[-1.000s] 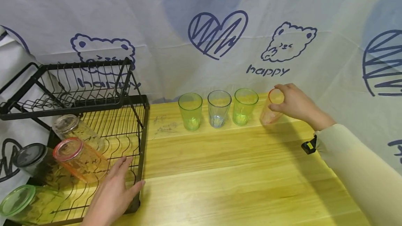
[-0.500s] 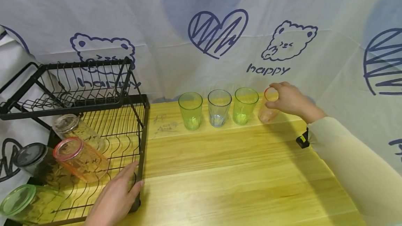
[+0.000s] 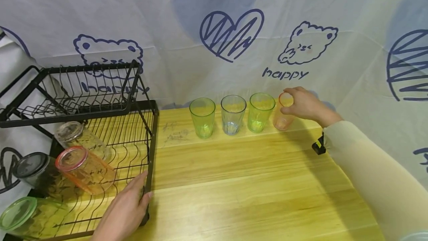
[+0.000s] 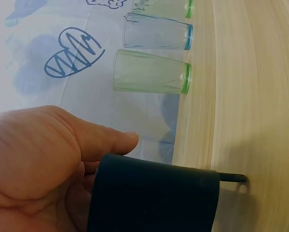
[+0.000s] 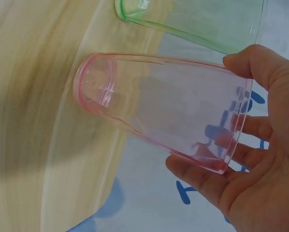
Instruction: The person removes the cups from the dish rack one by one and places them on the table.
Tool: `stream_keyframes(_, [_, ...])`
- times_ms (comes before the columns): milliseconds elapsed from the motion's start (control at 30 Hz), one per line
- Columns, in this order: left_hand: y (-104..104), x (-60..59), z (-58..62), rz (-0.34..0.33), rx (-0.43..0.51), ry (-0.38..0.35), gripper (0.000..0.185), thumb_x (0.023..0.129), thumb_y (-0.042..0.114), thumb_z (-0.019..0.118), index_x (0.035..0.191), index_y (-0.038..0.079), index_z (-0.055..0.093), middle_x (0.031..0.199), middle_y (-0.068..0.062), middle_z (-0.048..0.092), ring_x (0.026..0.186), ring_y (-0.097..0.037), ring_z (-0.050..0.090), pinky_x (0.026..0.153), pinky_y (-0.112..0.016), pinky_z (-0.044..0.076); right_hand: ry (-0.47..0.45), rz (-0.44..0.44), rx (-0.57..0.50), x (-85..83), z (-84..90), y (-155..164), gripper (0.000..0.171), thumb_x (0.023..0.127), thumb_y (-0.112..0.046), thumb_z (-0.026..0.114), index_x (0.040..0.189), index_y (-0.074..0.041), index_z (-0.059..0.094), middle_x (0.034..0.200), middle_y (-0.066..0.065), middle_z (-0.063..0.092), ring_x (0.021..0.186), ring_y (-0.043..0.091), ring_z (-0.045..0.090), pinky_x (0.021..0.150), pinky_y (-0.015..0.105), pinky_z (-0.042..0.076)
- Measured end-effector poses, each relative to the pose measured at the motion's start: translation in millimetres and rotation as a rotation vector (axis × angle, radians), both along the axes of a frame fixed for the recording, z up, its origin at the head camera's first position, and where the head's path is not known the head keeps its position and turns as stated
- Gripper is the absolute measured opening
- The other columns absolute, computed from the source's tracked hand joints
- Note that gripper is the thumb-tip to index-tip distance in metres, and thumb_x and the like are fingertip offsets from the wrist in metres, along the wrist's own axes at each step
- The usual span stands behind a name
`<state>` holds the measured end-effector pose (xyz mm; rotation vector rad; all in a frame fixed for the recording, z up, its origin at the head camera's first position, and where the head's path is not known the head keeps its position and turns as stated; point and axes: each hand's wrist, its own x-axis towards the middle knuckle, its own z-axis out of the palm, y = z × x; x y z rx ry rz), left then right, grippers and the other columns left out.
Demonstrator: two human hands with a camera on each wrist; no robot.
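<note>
You have the pink cup (image 3: 282, 122) at the right end of the far row, gripped near its rim by the thumb and fingers of your right hand (image 3: 304, 103). To its left on the table (image 3: 250, 196) stand a green cup (image 3: 260, 113), a blue cup (image 3: 233, 116) and a second green cup (image 3: 202, 120). Your left hand (image 3: 122, 209) is at the right edge of the black rack (image 3: 152, 151), near left; with its fingers partly hidden, I cannot tell whether they close round it.
</note>
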<state>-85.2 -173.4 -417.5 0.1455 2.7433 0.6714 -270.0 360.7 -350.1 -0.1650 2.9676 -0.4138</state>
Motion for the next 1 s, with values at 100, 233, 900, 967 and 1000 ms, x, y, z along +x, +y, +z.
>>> stream_keyframes(100, [0.3, 1.5, -1.1, -0.003, 0.006, 0.005, 0.072, 0.109, 0.025, 0.056, 0.167, 0.003, 0.021, 0.169, -0.03, 0.026, 0.15, -0.054, 0.033, 0.118, -0.074, 0.03, -0.002, 0.008, 0.008, -2.7, -0.1, -1.0, 0.085, 0.093, -0.034, 0.073, 0.159, 0.006, 0.036, 0.16, 0.039, 0.034, 0.144, 0.059, 0.036, 0.118, 0.073, 0.035])
stream_keyframes(233, [0.4, 3.3, -1.7, -0.005, 0.009, 0.001, 0.075, 0.108, 0.023, 0.057, 0.168, 0.004, 0.017, 0.17, -0.03, 0.025, 0.15, -0.054, 0.034, 0.117, -0.073, 0.033, -0.003, 0.021, 0.019, -4.4, -0.6, -1.4, 0.085, 0.094, -0.034, 0.072, 0.159, 0.006, 0.036, 0.16, 0.039, 0.034, 0.143, 0.059, 0.037, 0.118, 0.072, 0.036])
stream_keyframes(900, [-1.1, 2.6, -4.6, 0.0, -0.002, -0.005, 0.077, 0.106, 0.022, 0.06, 0.169, 0.007, 0.017, 0.169, -0.028, 0.027, 0.147, -0.053, 0.039, 0.112, -0.073, 0.041, -0.069, 0.016, -0.034, -4.0, 0.0, 3.6, 0.088, 0.092, -0.027, 0.07, 0.163, 0.004, 0.028, 0.164, 0.039, 0.026, 0.145, 0.059, 0.034, 0.115, 0.073, 0.038])
stream_keyframes(967, [-1.1, 3.0, -4.5, 0.001, -0.002, -0.006, 0.078, 0.106, 0.022, 0.06, 0.169, 0.007, 0.017, 0.169, -0.029, 0.028, 0.147, -0.053, 0.039, 0.113, -0.073, 0.04, -0.07, 0.013, -0.032, -4.5, 0.2, 3.6, 0.088, 0.092, -0.028, 0.07, 0.163, 0.004, 0.028, 0.163, 0.039, 0.026, 0.146, 0.059, 0.034, 0.116, 0.073, 0.037])
stream_keyframes(1000, [-1.2, 3.0, -4.6, 0.001, -0.003, -0.007, 0.078, 0.106, 0.022, 0.06, 0.169, 0.007, 0.017, 0.169, -0.029, 0.028, 0.147, -0.053, 0.039, 0.113, -0.073, 0.04, -0.07, 0.012, -0.031, -4.8, 0.3, 3.7, 0.088, 0.093, -0.028, 0.071, 0.163, 0.005, 0.028, 0.163, 0.039, 0.026, 0.146, 0.059, 0.033, 0.116, 0.073, 0.037])
